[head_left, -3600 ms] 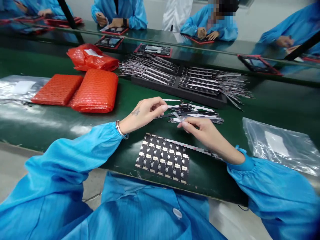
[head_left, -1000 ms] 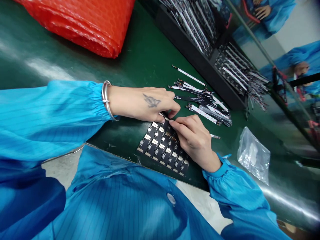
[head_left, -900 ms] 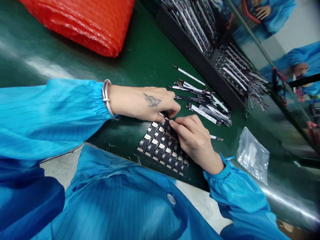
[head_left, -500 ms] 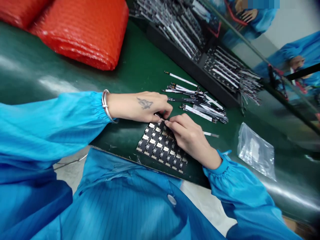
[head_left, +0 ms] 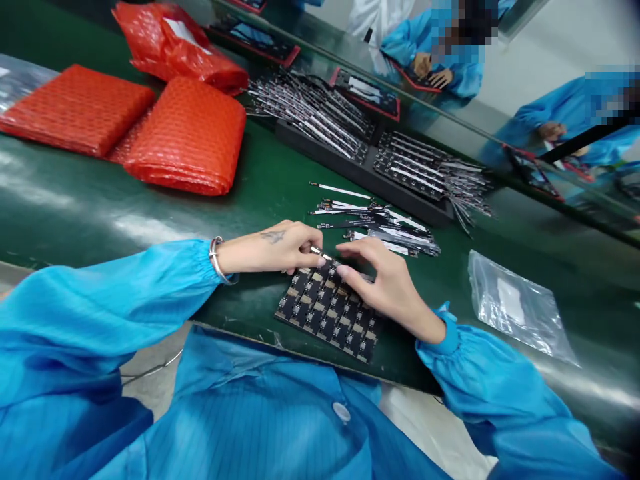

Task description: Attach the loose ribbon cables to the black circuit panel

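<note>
A black circuit board panel [head_left: 325, 310], divided into rows of small boards with metallic connectors, is in front of me near the bench's front edge. My left hand [head_left: 290, 248] grips its upper left edge, thumb on top and the other fingers curled at the far side. My right hand [head_left: 383, 273] is at the panel's upper right, its thumb tip at the surface and its index finger held apart from the thumb. I see nothing between them. Just beyond the hands lies a loose pile of black and white flex cables [head_left: 375, 223].
A black tray [head_left: 345, 167] behind the pile holds many boards with cables attached. Red bubble-wrap bundles [head_left: 187, 137] lie at the left, a clear plastic bag [head_left: 520, 307] at the right. Beyond a glass edge, people in blue smocks [head_left: 465, 77] handle red-edged panels.
My view has shifted, showing more of the far side. My right index finger has parted from its thumb, where both were closed together at the panel's top edge. My left hand keeps its grip.
</note>
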The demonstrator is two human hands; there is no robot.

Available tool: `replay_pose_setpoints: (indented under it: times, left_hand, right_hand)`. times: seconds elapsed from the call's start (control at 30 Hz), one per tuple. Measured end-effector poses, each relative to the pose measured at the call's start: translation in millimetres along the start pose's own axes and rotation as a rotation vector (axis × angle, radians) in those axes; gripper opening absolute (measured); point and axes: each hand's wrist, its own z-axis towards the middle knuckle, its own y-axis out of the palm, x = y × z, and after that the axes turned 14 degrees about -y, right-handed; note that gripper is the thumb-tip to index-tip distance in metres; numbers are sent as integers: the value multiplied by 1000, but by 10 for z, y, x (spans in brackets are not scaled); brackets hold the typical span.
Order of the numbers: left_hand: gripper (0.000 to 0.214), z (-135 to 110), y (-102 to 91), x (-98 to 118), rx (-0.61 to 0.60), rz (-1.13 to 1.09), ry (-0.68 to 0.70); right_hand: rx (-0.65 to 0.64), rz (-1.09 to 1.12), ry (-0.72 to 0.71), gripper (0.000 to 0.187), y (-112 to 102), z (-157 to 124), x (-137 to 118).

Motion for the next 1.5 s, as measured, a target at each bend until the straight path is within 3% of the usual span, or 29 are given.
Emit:
replay_pose_setpoints:
  times: [0.1,0.17,0.37,0.77,0.97,1.33,1.43,1.5]
  left_hand:
    - [24,1,48,50,96,-69,64]
    - [23,-19,63,89,164,-51,110]
    - [22,-85,72,131,222,-23,182]
    - [23,-99,85,135,166,-38,193]
    - [27,-39,111,80,95,-83,137]
    - [28,-5,127,37,49,-90,144]
    - [29,12,129,23,29,-101,98]
    - [29,18,119,5,46,-103,31]
  right_hand:
    - [-252,286,261,30,-148,103,40]
    - [-311,438,333,33,-208,159,56]
    - [-285,597,390,32,-252,223,51]
    - [-200,698,414,31,-199,174,21]
    - [-301,821,442,30,-217,144,93]
    - [-231,752,431,34,-158,142,36]
    - [-303,580,347,31,-137,133,78]
    - [-276,295,206,20,-130,95,104]
